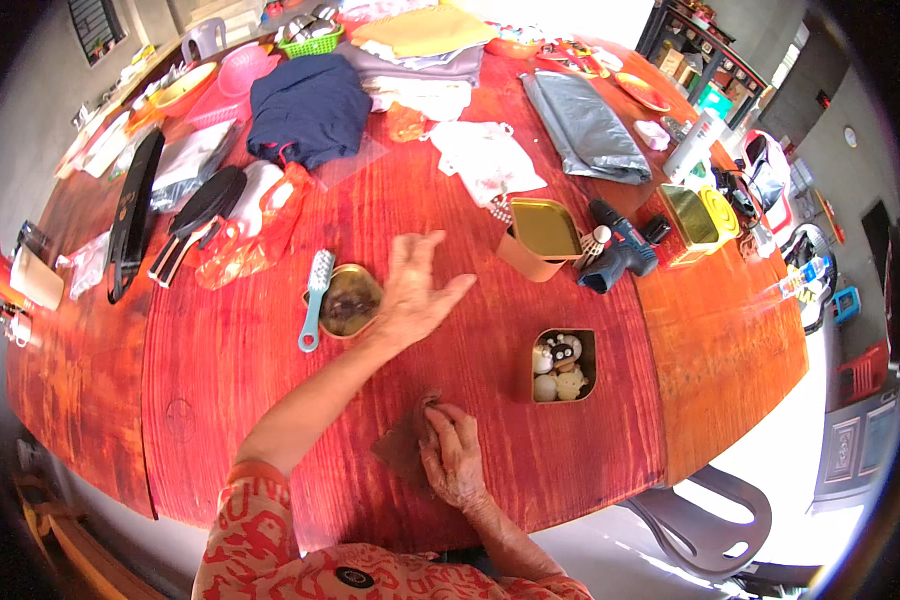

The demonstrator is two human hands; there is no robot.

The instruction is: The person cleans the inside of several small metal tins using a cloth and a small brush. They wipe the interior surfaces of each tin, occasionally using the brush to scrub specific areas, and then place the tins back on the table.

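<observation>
My left hand (416,296) reaches over the middle of the table, fingers apart and holding nothing. Beside its wrist stands a rounded tin (358,271) with dark contents that I cannot make out. A blue-handled brush (317,296) with pale bristles leans along the tin's left side. Close to the table's front edge, my right hand (454,454) has its fingertips on a dark brown cloth (401,444), pinching a bunched part of it. Further right sits an open tin (534,367) holding several small light-coloured trinkets and one dark figure with white eyes.
An upright open tin (544,229), a shuttlecock (594,244) and a cordless drill (622,251) stand at the right. Table tennis bats (202,206), an orange plastic bag (251,244) and dark blue fabric (311,109) lie left. A grey plastic chair (709,517) touches the front right edge.
</observation>
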